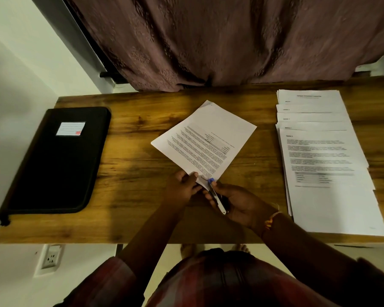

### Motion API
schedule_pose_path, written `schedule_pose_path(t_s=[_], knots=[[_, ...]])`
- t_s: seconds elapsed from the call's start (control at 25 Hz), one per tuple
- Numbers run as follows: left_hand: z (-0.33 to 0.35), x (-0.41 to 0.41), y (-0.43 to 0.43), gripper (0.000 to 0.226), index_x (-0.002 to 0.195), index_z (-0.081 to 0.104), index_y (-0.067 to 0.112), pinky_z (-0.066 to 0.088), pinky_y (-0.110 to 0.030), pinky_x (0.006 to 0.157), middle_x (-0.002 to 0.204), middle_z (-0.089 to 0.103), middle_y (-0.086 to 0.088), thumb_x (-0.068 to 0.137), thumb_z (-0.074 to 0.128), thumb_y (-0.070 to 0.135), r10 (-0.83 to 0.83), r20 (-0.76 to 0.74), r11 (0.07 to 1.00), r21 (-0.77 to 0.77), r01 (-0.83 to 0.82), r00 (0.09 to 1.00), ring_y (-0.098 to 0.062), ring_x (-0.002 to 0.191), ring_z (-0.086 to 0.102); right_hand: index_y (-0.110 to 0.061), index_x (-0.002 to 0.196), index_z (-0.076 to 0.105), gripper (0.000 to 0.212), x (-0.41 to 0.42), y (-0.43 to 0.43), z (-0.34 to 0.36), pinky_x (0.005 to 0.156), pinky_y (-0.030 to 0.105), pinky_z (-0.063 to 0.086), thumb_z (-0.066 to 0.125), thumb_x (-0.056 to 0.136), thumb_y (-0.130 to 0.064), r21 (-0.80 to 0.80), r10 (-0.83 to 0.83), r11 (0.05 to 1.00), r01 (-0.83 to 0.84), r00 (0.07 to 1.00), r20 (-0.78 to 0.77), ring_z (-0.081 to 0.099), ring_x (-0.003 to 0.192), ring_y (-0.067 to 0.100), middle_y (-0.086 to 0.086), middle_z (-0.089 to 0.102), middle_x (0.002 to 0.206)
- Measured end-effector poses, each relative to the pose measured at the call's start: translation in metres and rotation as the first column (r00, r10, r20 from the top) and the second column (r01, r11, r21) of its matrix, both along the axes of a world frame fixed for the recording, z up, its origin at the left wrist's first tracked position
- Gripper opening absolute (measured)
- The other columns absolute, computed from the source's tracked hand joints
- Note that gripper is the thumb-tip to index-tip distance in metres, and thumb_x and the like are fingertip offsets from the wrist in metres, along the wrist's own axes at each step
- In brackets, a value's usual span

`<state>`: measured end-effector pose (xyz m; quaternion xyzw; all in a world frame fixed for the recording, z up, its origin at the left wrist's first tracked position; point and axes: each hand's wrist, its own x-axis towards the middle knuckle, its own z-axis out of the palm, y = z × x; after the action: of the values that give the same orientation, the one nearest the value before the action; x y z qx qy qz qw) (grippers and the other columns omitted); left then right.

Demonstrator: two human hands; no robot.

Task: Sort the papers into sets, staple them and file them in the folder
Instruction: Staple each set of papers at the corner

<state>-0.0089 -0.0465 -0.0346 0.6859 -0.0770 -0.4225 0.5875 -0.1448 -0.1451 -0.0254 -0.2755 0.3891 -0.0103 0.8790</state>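
A set of printed papers [205,140] lies turned at an angle in the middle of the wooden table [131,173]. My left hand [182,188] pinches its near corner. My right hand [233,201] grips a small stapler [216,196] with a blue tip, and the stapler's jaws sit over that same corner. A black zipped folder [53,160] with a white label lies at the table's left end. Several more printed sheets [321,156] are fanned out in an overlapping pile on the right.
A brown patterned curtain [231,41] hangs behind the table's far edge. A white wall [16,74] is at the left, with a socket [51,257] below the table's near edge. My feet show on the floor under the table.
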Motion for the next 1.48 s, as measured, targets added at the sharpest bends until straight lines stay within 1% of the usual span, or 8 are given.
schedule_pose_path(t_s=[0.48, 0.6, 0.72, 0.88, 1.0, 1.12, 1.28, 1.48], knots=[[-0.002, 0.001, 0.0, 0.027, 0.127, 0.058, 0.012, 0.054, -0.05, 0.1, 0.126, 0.067, -0.013, 0.099, 0.06, 0.011, 0.016, -0.141, 1.0, -0.019, -0.019, 0.99, -0.029, 0.117, 0.066, -0.007, 0.123, 0.064, 0.029, 0.004, 0.001, 0.004, 0.065, 0.024, 0.059, 0.058, 0.098, -0.02, 0.048, -0.038, 0.998, 0.041, 0.997, -0.063, 0.067, 0.079, 0.017, 0.011, 0.071, 0.093], [-0.002, -0.003, 0.001, 0.044, 0.128, 0.058, 0.013, 0.056, -0.054, 0.095, 0.12, 0.071, -0.012, 0.089, 0.071, 0.0, -0.002, -0.171, 1.0, -0.015, 0.0, 0.985, -0.028, 0.109, 0.069, -0.006, 0.118, 0.067, 0.026, 0.002, 0.001, 0.003, 0.069, 0.029, 0.058, 0.056, 0.1, -0.022, 0.025, -0.027, 0.999, 0.03, 0.995, -0.093, 0.07, 0.08, 0.019, 0.012, 0.074, 0.095], [-0.005, -0.007, -0.003, 0.058, 0.132, 0.055, 0.014, 0.06, -0.048, 0.086, 0.123, 0.07, -0.012, 0.081, 0.074, -0.009, 0.04, -0.226, 0.998, -0.037, -0.05, 0.973, -0.027, 0.107, 0.072, -0.004, 0.116, 0.066, 0.028, 0.0, 0.003, 0.001, 0.065, 0.03, 0.054, 0.053, 0.102, -0.025, 0.0, -0.022, 1.0, 0.023, 0.986, -0.163, 0.067, 0.075, 0.018, 0.012, 0.072, 0.089], [0.005, -0.008, -0.005, 0.036, 0.12, 0.062, 0.009, 0.06, -0.033, 0.083, 0.12, 0.068, -0.011, 0.088, 0.067, -0.007, 0.182, -0.317, 0.983, 0.025, -0.183, 0.931, -0.021, 0.108, 0.068, -0.008, 0.107, 0.065, 0.036, -0.004, -0.003, 0.003, 0.059, 0.029, 0.047, 0.051, 0.102, -0.041, -0.144, -0.079, 0.989, 0.041, 0.96, -0.268, 0.059, 0.067, 0.016, 0.006, 0.065, 0.078], [0.008, -0.005, 0.0, 0.027, 0.117, 0.065, 0.006, 0.059, -0.031, 0.089, 0.117, 0.068, -0.012, 0.091, 0.069, 0.002, 0.242, -0.341, 0.97, 0.052, -0.239, 0.908, -0.02, 0.109, 0.067, -0.015, 0.09, 0.064, 0.041, -0.002, -0.013, 0.005, 0.061, 0.032, 0.046, 0.059, 0.092, -0.055, -0.424, -0.062, 0.902, -0.082, 0.947, -0.315, 0.055, 0.064, 0.017, 0.003, 0.059, 0.07], [0.009, 0.002, 0.007, 0.027, 0.117, 0.067, 0.005, 0.059, -0.032, 0.091, 0.118, 0.07, -0.011, 0.092, 0.071, 0.012, 0.247, -0.258, 0.969, 0.066, -0.238, 0.934, -0.018, 0.107, 0.068, -0.017, 0.075, 0.061, 0.035, 0.008, -0.021, 0.017, 0.052, 0.031, 0.041, 0.063, 0.093, -0.047, -0.604, -0.006, 0.788, -0.123, 0.978, -0.207, 0.048, 0.051, 0.017, 0.006, 0.051, 0.061], [0.022, 0.017, 0.016, 0.02, 0.112, 0.069, 0.009, 0.059, -0.026, 0.08, 0.107, 0.074, -0.007, 0.095, 0.068, 0.018, 0.29, -0.177, 0.956, 0.015, -0.292, 0.941, -0.015, 0.094, 0.073, -0.024, 0.088, 0.064, 0.01, 0.031, -0.03, 0.041, 0.046, 0.02, 0.04, 0.065, 0.096, -0.03, -0.779, 0.104, 0.611, -0.14, 0.99, -0.096, 0.048, 0.044, 0.005, -0.008, 0.05, 0.051], [0.058, 0.049, 0.03, 0.02, 0.097, 0.069, 0.001, 0.054, -0.033, 0.069, 0.086, 0.071, -0.015, 0.1, 0.06, 0.019, 0.298, 0.184, 0.954, -0.095, -0.284, 0.937, -0.026, 0.08, 0.065, -0.017, 0.082, 0.069, 0.018, 0.078, -0.039, 0.064, 0.057, 0.016, 0.047, 0.071, 0.091, -0.032, -0.873, 0.093, 0.467, -0.136, 0.99, -0.104, 0.059, 0.055, 0.002, -0.001, 0.063, 0.061]])
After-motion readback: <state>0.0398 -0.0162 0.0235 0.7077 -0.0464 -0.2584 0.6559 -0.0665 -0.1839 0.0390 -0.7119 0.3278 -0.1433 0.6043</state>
